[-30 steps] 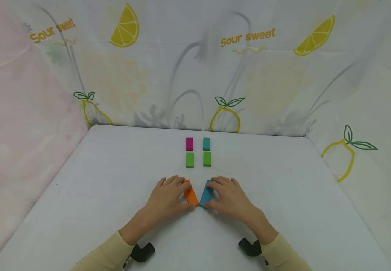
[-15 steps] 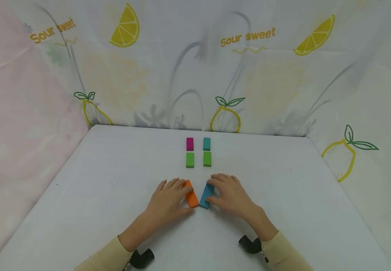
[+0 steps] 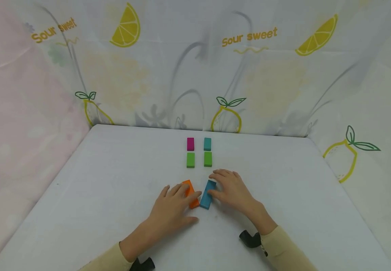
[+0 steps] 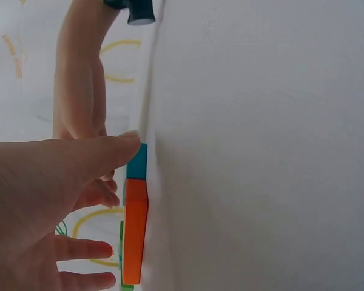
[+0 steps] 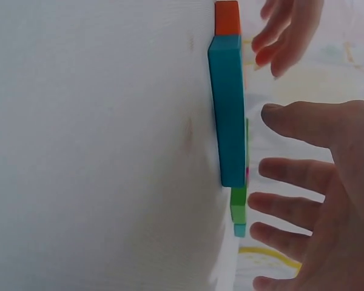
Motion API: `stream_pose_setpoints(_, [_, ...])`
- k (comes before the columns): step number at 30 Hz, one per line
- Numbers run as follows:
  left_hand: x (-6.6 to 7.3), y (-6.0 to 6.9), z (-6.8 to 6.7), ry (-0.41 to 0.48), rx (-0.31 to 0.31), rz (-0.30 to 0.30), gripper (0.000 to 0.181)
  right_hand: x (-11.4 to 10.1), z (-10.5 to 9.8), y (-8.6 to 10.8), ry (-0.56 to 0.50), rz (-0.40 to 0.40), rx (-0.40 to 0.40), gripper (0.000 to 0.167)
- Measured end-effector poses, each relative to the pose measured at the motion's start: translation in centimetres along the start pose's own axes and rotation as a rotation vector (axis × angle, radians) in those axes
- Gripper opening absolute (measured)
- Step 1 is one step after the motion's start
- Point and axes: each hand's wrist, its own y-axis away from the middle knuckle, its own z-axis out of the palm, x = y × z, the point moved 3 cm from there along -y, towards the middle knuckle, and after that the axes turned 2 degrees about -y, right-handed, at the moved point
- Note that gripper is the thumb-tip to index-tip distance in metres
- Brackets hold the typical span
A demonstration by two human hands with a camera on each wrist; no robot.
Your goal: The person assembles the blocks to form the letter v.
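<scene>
Head: six blocks lie on the white table (image 3: 80,195). Far side, two by two: magenta block (image 3: 190,144) far left, teal block (image 3: 207,144) far right, left green block (image 3: 190,160) and right green block (image 3: 207,159) just nearer. Those four look done: straight, spaced, nobody on them. Orange block (image 3: 190,190) and blue block (image 3: 206,197) sit nearer, slanted in a V, near ends meeting or almost, far ends apart. I'd call that pair down; whether the slant is final, can't tell. Left hand (image 3: 169,209) is over orange, fingers spread, thumb well apart from them. Right hand (image 3: 234,190) is just right of blue, fingers extended.

Left wrist: orange low on the table, blue's end beyond it. Left thumb is straight and crosses in front of blue in this view; no pinch on orange. Light contact can't be ruled out.

Right wrist: blue rests on the table, right fingers and thumb straight with a gap to it. Not held. Left over, my read: getting both hands clear, maybe squaring the pair.
</scene>
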Motion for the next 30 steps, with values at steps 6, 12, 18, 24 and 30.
stream_pose_setpoints(6, [0.7, 0.5, 0.0, -0.018, -0.019, 0.016, 0.071, 0.3, 0.2, -0.5, 0.005, -0.007, 0.015, 0.049])
stream_pose_setpoints(12, [1.3, 0.9, 0.2, -0.06, -0.018, 0.043, 0.072, 0.5, 0.0, -1.1, 0.009, -0.004, 0.031, 0.048])
stream_pose_setpoints(18, [1.6, 1.1, 0.6, -0.101, 0.001, 0.038, 0.074, 0.7, -0.3, -1.7, 0.027, -0.03, 0.054, 0.048])
stream_pose_setpoints(24, [1.9, 1.0, 1.3, -0.123, -0.022, 0.029, 0.078, 1.2, -0.4, -2.6, 0.034, -0.036, 0.055, 0.047])
stream_pose_setpoints(30, [2.1, 1.0, 1.4, -0.14, -0.04, 0.012, 0.079, 1.7, -0.6, -3.8, 0.052, -0.015, 0.039, 0.046])
